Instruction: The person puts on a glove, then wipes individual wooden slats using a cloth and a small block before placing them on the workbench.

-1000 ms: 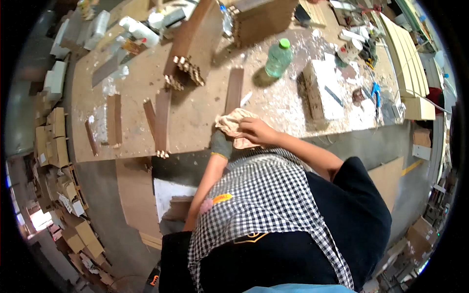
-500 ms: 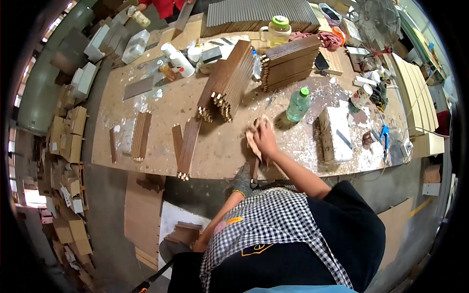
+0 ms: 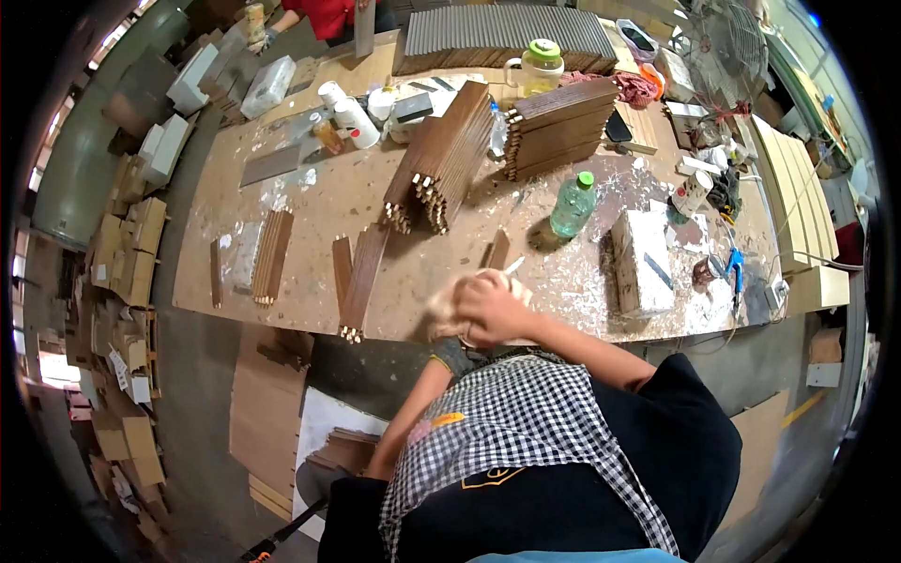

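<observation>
My right hand point(image 3: 493, 310) is closed over a beige cloth point(image 3: 449, 314) near the front edge of the table, its fingers bent into the fabric. Beneath the cloth lies a brown wooden strip point(image 3: 496, 246); only its far end pokes out. My left hand point(image 3: 454, 357), in a grey glove, is at the table's front edge just below the cloth. Its fingers are hidden, so its hold cannot be made out. Tall stacks of brown wooden strips point(image 3: 455, 141) stand beyond my hands, and a few more strips point(image 3: 364, 281) lie to the left.
A green-capped bottle point(image 3: 572, 206) stands right of my hands, near a paint-spattered white block point(image 3: 642, 263). A lidded jug point(image 3: 542, 70) stands behind the stacks. Blue-handled tool point(image 3: 735, 267) and cable lie at the right. A person in red point(image 3: 324, 17) works across the table.
My right hand has drawn the cloth toward me and slightly left, uncovering the strip's far end. Across the table, the person's flat panel has shifted to a more upright position.
</observation>
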Tool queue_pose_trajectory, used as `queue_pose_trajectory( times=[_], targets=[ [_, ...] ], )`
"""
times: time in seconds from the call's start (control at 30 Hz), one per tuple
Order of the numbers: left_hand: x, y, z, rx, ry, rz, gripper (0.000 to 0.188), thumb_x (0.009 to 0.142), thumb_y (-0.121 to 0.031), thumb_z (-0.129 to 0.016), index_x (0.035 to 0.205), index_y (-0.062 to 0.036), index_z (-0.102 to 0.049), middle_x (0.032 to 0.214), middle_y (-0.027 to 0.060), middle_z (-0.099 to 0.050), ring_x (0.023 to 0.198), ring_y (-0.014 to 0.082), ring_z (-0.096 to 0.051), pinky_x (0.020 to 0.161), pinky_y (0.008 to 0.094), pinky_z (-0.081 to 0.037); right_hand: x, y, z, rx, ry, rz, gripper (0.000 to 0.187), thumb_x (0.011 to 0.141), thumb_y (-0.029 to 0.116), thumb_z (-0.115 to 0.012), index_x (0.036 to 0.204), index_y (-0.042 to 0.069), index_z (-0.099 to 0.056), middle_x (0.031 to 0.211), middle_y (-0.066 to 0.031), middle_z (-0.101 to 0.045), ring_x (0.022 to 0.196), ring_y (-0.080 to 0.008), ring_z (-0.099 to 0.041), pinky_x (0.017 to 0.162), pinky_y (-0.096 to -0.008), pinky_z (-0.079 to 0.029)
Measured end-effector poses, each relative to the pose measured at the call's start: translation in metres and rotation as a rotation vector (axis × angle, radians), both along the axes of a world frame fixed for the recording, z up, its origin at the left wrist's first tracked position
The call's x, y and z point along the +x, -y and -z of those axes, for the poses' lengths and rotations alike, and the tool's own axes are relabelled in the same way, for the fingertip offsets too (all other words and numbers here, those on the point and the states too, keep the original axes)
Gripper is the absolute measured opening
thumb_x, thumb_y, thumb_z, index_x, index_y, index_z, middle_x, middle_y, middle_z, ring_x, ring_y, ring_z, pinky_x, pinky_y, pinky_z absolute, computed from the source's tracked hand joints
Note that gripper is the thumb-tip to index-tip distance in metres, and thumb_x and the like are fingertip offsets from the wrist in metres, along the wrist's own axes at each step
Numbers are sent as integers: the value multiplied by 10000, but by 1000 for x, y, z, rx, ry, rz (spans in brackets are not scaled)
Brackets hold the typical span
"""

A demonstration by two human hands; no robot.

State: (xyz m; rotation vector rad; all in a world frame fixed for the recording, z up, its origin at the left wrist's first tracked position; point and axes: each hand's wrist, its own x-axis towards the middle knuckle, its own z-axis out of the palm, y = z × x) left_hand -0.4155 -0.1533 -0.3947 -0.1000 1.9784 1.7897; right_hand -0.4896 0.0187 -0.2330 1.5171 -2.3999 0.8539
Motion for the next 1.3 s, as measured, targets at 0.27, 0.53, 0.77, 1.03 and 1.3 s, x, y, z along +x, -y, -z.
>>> queue_pose_trajectory(
  times=[0.27,0.53,0.77,1.03,1.3],
  targets=[
    [-17,42,19,-446,-507,547,538,908,-383,-662,1366,-124,-547,1326,85,-580,1229,208,-538,1024,363,-431,-74,-38,-26,-63,-170,60,219,790,314,-606,860,110,-643,659,-76,-557,615,-258,-574,649,-377,-472],
    [20,162,-166,-684,-360,158,665,864,-326,-723,1419,-48,-483,1322,126,-595,1166,235,-592,909,360,-514,-73,-150,-44,-1065,523,583,419,999,260,-498,1211,-83,-609,919,-93,-682,803,-151,-638,681,-265,-515],
    [-121,170,-210,-694,-734,-419,769,744,-78,-801,1428,-30,-450,1331,168,-578,1205,283,-576,1033,384,-476,3,-101,1,-758,657,744,317,1036,235,-483,1038,-49,-625,799,-1,-540,738,-73,-463,624,-254,-388],
    [-215,166,-165,-734,-814,-498,752,712,-148,-838,1386,-68,-516,1184,172,-609,1102,301,-613,952,406,-515,29,-76,-13,-204,577,1083,322,954,285,-618,1061,2,-508,812,-268,-630,734,-429,-622,628,-471,-451],
    [-293,127,-114,-699,-740,-444,727,700,-284,-814,1330,-26,-559,1232,222,-598,1153,380,-567,1018,459,-454,21,-62,-24,-149,524,948,626,947,321,-632,1500,194,-368,1164,-217,-606,979,-410,-642,814,-457,-512]
  ],
)
